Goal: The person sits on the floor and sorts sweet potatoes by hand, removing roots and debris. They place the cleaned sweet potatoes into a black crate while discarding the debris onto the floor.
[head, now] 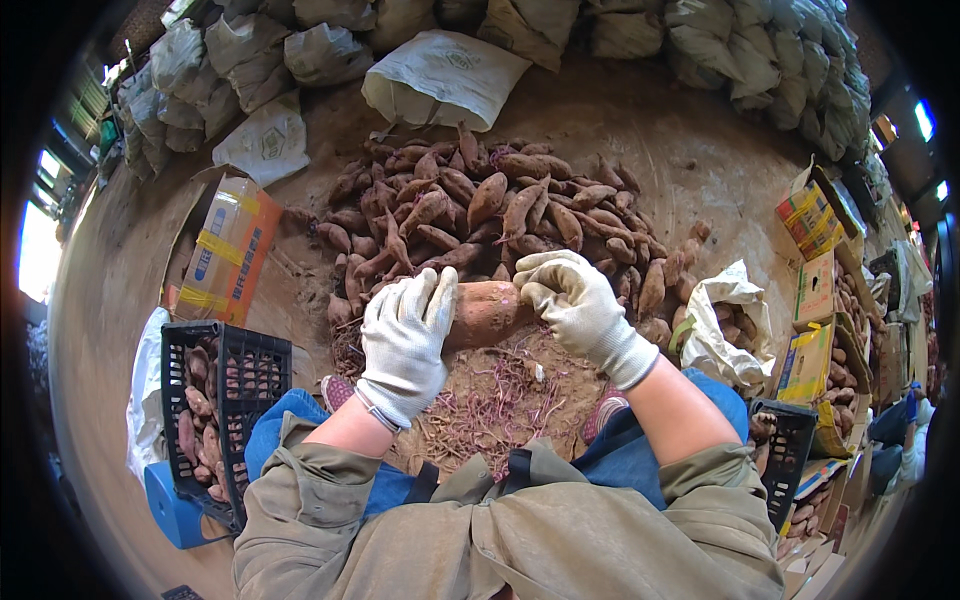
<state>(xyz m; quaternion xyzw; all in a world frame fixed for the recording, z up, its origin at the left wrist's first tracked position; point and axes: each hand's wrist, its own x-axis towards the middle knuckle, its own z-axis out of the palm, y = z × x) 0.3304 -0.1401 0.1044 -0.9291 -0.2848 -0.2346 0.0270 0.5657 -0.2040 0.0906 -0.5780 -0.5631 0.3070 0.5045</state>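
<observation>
A large sweet potato [484, 313] is held between my two gloved hands, in front of a heap of sweet potatoes [487, 199] on the floor. My left hand [409, 337], in a white knit glove, grips its left end. At its right end is my right hand [574, 311], in a matching glove, with thumb and fingertips pinched together against the tip; whether they pinch a root there cannot be told. Thin purple roots and trimmings [502, 405] litter the ground below, between my feet.
Left of me stand a black plastic crate [251, 375] of sweet potatoes, a blue stool-like object [174, 506] and a cardboard box [225, 247]. To the right are an open white sack [727, 322], another black crate [791, 450] and filled cartons [814, 360]. Stacked sacks [330, 56] line the back. A person [900, 442] is far right.
</observation>
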